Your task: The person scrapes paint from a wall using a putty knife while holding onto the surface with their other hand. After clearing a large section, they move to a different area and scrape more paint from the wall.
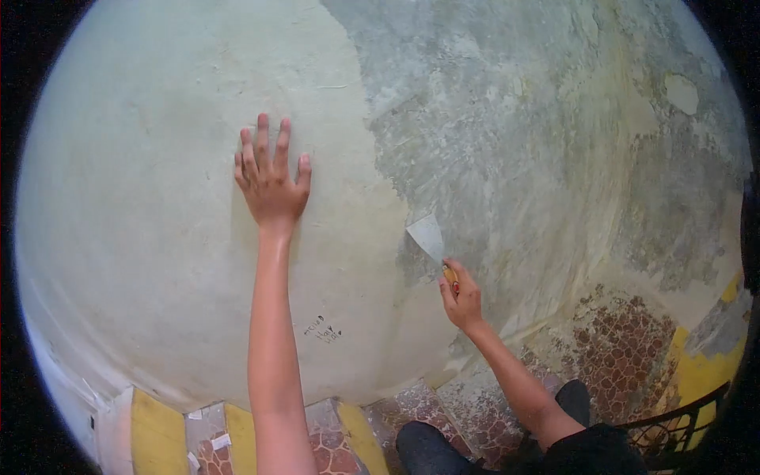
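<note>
My left hand (275,184) lies flat on the pale painted wall (158,198), fingers spread, holding nothing. My right hand (461,299) is closed around the handle of a putty knife (428,237), its broad metal blade pointing up and to the left. The blade's edge meets the wall at the ragged border between the pale paint and the bare grey patch (507,158). Most of the handle is hidden in my fingers.
Steps with yellow edges (158,431) and brown stone-patterned tiles (621,340) run along the wall's foot. Paint flakes and debris litter them. A dark metal railing (681,427) stands at lower right. Small handwriting (323,330) marks the wall. My knee (427,447) shows below.
</note>
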The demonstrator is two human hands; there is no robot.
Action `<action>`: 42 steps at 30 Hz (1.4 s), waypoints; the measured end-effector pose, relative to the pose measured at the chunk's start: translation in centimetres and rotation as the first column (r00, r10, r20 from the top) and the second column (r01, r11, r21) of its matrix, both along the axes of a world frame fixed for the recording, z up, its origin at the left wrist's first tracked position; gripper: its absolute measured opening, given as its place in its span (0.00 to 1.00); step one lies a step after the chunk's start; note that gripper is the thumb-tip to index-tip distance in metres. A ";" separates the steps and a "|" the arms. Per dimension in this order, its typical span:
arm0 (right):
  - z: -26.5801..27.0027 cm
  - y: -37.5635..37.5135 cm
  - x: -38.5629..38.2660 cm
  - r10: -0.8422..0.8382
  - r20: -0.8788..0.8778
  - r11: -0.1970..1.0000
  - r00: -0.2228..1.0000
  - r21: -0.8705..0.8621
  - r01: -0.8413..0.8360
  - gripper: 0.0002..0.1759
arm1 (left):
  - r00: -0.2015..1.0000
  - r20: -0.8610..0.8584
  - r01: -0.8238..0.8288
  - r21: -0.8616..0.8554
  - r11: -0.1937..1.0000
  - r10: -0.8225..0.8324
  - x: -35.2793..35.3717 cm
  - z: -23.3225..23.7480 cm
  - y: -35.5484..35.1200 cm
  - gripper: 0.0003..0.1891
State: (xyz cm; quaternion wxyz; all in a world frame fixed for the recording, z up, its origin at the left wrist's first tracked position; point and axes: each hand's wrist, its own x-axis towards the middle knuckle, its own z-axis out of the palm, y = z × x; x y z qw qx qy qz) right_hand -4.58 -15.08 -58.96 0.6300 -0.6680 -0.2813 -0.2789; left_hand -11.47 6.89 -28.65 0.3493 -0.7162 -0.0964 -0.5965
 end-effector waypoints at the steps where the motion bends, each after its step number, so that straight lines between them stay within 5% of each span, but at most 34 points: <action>1: 0.1 0.2 0.0 -0.036 0.067 0.999 0.997 -0.028 0.038 0.19 | 1.000 -0.015 -0.008 0.005 1.000 0.009 -0.2 -0.4 0.0 0.32; 7: -0.4 0.2 -1.0 -0.172 0.034 0.955 0.985 -0.240 0.175 0.27 | 1.000 -0.026 0.009 -0.019 1.000 -0.010 -0.3 -1.1 0.0 0.32; 16: 1.7 0.2 -1.5 -0.282 0.145 0.899 0.948 -0.306 0.314 0.30 | 0.999 -0.013 -0.051 0.007 0.999 0.051 -0.3 -1.1 -0.1 0.32; 42: 2.0 2.2 -1.8 -0.240 0.102 0.942 0.965 -0.215 0.257 0.35 | 0.999 0.004 -0.047 -0.003 0.999 0.047 -0.2 -1.0 -0.3 0.32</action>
